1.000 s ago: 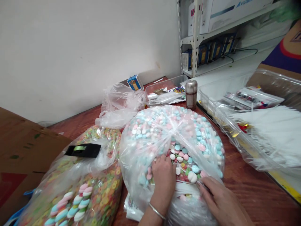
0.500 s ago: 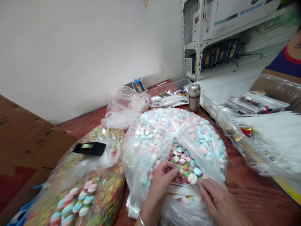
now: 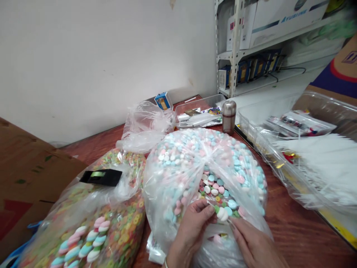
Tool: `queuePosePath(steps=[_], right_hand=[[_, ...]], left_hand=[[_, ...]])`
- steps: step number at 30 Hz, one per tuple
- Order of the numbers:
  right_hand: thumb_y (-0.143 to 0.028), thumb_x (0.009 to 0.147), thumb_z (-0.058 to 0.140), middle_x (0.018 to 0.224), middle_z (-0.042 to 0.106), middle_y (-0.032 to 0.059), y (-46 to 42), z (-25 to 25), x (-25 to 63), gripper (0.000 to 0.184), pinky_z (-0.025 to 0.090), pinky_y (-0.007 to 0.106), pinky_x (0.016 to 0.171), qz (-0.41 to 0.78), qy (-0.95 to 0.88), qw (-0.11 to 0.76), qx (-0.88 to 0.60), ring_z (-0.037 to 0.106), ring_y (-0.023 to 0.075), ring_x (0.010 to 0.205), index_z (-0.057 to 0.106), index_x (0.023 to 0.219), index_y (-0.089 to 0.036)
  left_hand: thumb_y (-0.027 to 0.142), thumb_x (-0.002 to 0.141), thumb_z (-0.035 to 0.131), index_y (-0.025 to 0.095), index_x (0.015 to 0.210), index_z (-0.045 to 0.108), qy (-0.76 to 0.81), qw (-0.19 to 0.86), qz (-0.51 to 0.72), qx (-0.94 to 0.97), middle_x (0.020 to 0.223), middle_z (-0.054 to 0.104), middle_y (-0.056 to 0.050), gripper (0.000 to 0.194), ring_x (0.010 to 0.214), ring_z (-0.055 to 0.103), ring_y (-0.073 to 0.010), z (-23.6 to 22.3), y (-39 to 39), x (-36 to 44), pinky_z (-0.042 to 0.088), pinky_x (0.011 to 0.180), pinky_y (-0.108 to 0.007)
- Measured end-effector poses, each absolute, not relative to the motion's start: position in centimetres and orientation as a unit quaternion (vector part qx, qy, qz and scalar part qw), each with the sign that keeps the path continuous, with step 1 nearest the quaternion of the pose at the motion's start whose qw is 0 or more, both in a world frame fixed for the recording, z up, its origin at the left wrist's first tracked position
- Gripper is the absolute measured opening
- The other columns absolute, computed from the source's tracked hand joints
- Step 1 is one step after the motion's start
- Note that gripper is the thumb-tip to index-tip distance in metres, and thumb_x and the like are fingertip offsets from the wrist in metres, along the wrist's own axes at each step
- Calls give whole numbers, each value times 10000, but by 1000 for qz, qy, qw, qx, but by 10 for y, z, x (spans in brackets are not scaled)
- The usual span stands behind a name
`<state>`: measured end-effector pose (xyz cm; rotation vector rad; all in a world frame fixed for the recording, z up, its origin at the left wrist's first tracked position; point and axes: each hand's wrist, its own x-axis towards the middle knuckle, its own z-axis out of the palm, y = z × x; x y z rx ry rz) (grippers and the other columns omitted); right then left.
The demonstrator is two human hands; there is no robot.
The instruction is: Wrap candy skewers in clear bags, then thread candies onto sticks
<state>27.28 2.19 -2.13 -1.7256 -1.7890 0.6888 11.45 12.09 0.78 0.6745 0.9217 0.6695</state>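
Note:
Over the open mouth of a large clear bag of pink, blue and white candies (image 3: 240, 163), my two hands work close together. A candy skewer (image 3: 222, 214) with white and green pieces runs between them. My left hand (image 3: 192, 227) pinches its far end between thumb and fingertips, beside the green piece. My right hand (image 3: 248, 236) is closed on the near end, its fingers partly hidden. Several green and yellow gummy rings lie among the candies in the opening. On the left, filled candy skewers (image 3: 95, 240) rest on a bag of gummy rings (image 3: 129, 219).
A black object (image 3: 102, 177) lies on the left bag. Behind stand a crumpled clear bag (image 3: 147, 126), a clear tray (image 3: 200, 115) and a metal flask (image 3: 229, 118). On the right is a large plastic bin (image 3: 267, 156) with white sticks; a cardboard box (image 3: 36, 186) stands left.
A green piece now shows beside the white one, close to my left fingertips. The white piece sits farther left, away from my right fingers. The view has shifted slightly.

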Motion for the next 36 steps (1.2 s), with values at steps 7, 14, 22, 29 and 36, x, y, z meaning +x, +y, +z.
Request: queuePosePath(steps=[7, 14, 22, 29, 36], right_hand=[[-285, 993, 254, 879, 708, 57, 30, -17, 254, 362, 517, 268, 704, 303, -627, 314, -645, 692, 201, 822, 612, 1012, -235], [-387, 979, 335, 814, 692, 44, 60, -6, 267, 325, 490, 263, 663, 333, -533, 385, -676, 651, 207, 761, 607, 923, -217], [-329, 951, 373, 771, 661, 25, 92, -5, 282, 270, 464, 273, 669, 277, -556, 363, -695, 621, 196, 738, 582, 826, -212], [-189, 882, 426, 911, 626, 58, 136, -11, 267, 198, 425, 315, 770, 234, -577, 350, -700, 585, 220, 883, 623, 885, -206], [-265, 917, 426, 924, 614, 83, 131, -12, 265, 238, 449, 383, 805, 289, -569, 385, -667, 578, 253, 907, 648, 907, -179]], left_hand=[[413, 633, 840, 127, 692, 689, 483, 750, 260, 369, 606, 648, -21, 329, 525, 531, -107, 6, 114, 113, 375, 486, -203], [229, 875, 539, 203, 967, 724, 510, 469, 286, 662, 843, 702, -46, 209, 789, 632, -193, 9, 153, 117, 493, 772, -327], [90, 887, 456, 266, 1078, 660, 459, 251, 179, 834, 1077, 618, -57, 331, 998, 587, -207, 3, 161, 132, 468, 878, -341], [198, 848, 560, 204, 907, 619, 524, 368, 298, 708, 845, 649, -22, 84, 775, 602, -187, 6, 156, 120, 480, 758, -328], [343, 711, 772, 143, 983, 701, 503, 682, 366, 384, 665, 659, 0, 345, 579, 569, -114, 5, 152, 108, 482, 637, -251]])
